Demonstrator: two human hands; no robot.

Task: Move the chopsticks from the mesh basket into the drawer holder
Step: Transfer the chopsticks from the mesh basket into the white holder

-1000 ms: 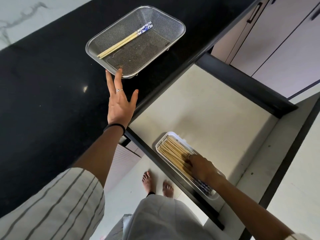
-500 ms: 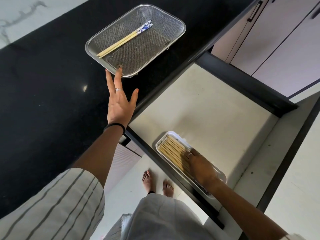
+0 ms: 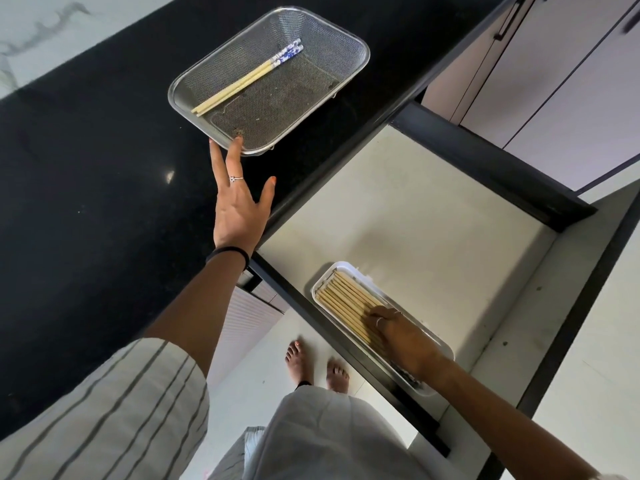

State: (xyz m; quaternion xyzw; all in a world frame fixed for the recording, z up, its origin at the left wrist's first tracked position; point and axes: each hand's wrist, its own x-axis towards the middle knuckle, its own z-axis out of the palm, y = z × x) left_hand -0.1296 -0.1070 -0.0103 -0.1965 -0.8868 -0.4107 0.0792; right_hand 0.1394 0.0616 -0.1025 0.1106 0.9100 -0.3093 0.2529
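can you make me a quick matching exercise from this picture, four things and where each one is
Things:
1. mesh basket
2. pair of chopsticks
3. drawer holder
4. left hand

Places:
A. in the open drawer, under the right hand
B. on the black countertop
C. fingertips at the basket's near rim
D. lying inside the basket

Pairs: 1-B, 2-D, 3-A, 4-C
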